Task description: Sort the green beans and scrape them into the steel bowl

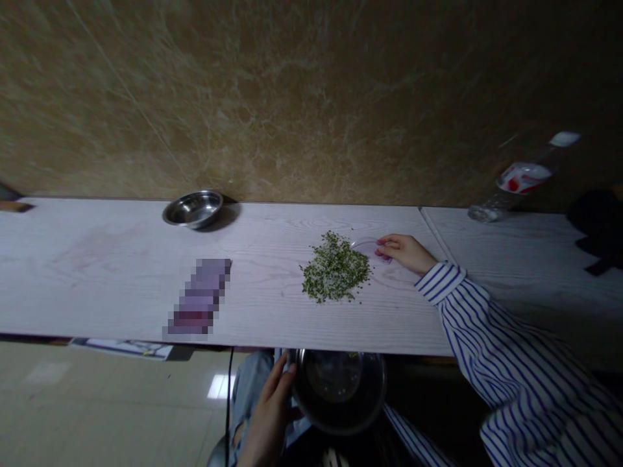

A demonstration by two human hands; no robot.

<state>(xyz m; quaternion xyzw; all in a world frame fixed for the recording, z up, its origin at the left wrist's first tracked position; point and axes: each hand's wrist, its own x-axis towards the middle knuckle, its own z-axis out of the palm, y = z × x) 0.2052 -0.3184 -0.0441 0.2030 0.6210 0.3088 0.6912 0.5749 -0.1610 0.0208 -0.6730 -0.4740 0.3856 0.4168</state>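
While the right hand (407, 253) pinches a clear plastic piece (366, 247), the left hand (272, 403) grips a bowl (341, 429) by its rim.
Right fingers close narrowly on the plastic, left ones on the bowl's ten o'clock side; with twelve toward the wall (311, 97), the plastic sits at two o'clock of the green-and-white grains (335, 268) on the table (263, 292), the bowl at six, past the near edge. A hasty push could scatter the grains — they lie loose — and a slack left grip could tip the bowl. The plastic's curved edge seems to face ten o'clock, its long axis roughly ten to four; the pile is roundish — no clear axis.
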